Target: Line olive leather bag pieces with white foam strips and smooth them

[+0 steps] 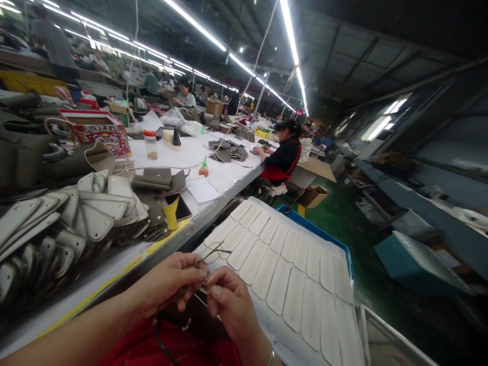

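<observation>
My left hand [173,282] and my right hand [231,300] meet low in the middle of the view, fingertips pinched together. Between them is a thin dark cord [218,250], whose loose ends stick up above the fingers; the gripped part is hidden. Below my left hand hangs a dark strap [159,333]. A dark brown piece [200,317] with a small metal fitting [186,324] lies in my lap under both hands. Just beyond my right hand, rows of long, pale, rounded pieces [280,290] are laid out on a white sheet.
On the left, the white worktable [224,179] carries a heap of grey riveted panels [95,218], a lidded jar [150,145], a small bottle [204,168] and a yellow piece [171,213]. A blue tray [345,249] edges the pale pieces. A co-worker [282,152] sits farther along.
</observation>
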`<state>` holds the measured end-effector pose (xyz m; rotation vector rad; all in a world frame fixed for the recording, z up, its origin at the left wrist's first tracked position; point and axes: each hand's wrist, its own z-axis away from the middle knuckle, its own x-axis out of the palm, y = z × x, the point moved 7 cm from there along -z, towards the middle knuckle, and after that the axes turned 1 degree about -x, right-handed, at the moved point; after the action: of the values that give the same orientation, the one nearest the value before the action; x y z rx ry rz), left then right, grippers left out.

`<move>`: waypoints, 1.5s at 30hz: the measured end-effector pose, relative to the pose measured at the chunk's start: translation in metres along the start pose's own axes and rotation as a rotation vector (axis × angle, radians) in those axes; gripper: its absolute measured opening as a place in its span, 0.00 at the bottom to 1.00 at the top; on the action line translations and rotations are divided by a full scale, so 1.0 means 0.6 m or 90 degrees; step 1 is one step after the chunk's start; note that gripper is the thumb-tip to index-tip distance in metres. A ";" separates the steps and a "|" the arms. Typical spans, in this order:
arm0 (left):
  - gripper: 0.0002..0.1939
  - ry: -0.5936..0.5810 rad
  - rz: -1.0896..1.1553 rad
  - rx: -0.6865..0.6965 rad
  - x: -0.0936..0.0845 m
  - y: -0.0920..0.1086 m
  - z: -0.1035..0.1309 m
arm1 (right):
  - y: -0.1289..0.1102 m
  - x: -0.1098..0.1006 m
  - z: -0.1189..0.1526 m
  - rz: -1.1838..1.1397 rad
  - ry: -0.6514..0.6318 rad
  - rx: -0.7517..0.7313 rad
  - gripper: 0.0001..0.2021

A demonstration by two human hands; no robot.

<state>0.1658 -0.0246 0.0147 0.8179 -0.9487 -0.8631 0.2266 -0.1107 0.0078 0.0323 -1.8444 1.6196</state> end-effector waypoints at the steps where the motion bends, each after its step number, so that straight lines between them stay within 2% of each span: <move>1: 0.12 0.004 -0.013 -0.004 0.000 0.000 0.000 | 0.002 -0.002 0.000 -0.006 0.002 0.001 0.04; 4: 0.12 0.016 -0.071 -0.011 0.002 0.003 0.002 | -0.004 -0.004 0.007 0.048 0.004 -0.002 0.04; 6: 0.12 0.028 -0.139 -0.009 0.003 0.008 0.004 | -0.024 -0.007 0.014 0.173 0.021 -0.047 0.03; 8: 0.12 0.053 -0.262 0.015 0.001 0.017 0.007 | -0.065 -0.007 0.021 0.374 0.068 -0.183 0.06; 11: 0.10 0.147 -0.594 0.141 -0.004 0.045 0.014 | -0.118 0.011 0.036 0.662 0.126 -0.428 0.17; 13: 0.10 0.214 -0.827 0.227 -0.002 0.061 0.021 | -0.126 0.019 0.037 0.744 0.139 -0.498 0.24; 14: 0.12 0.234 -0.916 0.248 -0.002 0.065 0.022 | -0.125 0.017 0.034 0.743 0.148 -0.500 0.25; 16: 0.17 0.253 -1.028 0.234 -0.010 0.068 0.021 | -0.117 0.008 0.029 0.673 0.174 -0.470 0.27; 19: 0.18 0.273 -1.094 0.194 -0.026 0.079 0.021 | -0.094 -0.006 0.018 0.534 0.202 -0.396 0.27; 22: 0.16 0.290 -1.120 0.191 -0.035 0.096 0.022 | -0.061 -0.013 -0.003 0.438 0.219 -0.299 0.29; 26: 0.14 0.277 -1.048 0.158 -0.039 0.105 0.014 | -0.009 -0.003 -0.043 0.229 0.164 -0.152 0.39; 28: 0.13 0.256 -0.979 0.154 -0.035 0.105 0.011 | 0.001 0.005 -0.054 0.156 0.131 -0.122 0.40; 30: 0.12 0.227 -0.909 0.142 -0.030 0.101 0.011 | -0.004 0.005 -0.058 0.138 0.134 -0.125 0.37; 34: 0.12 0.159 -0.690 0.031 -0.024 0.073 0.013 | -0.025 -0.018 -0.055 0.181 0.175 -0.110 0.31; 40: 0.15 0.015 -0.375 -0.056 -0.006 0.043 0.009 | -0.056 -0.029 -0.050 0.293 0.137 -0.118 0.26; 42: 0.17 -0.007 -0.291 -0.067 -0.005 0.040 0.008 | -0.062 -0.028 -0.049 0.260 0.124 -0.128 0.28; 45: 0.19 -0.003 -0.249 -0.056 -0.007 0.042 0.007 | -0.053 -0.034 -0.052 0.107 0.135 -0.090 0.31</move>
<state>0.1670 -0.0110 0.0368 0.9411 -0.7583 -1.2364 0.2705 -0.0985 0.0255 -0.3525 -1.8295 1.5340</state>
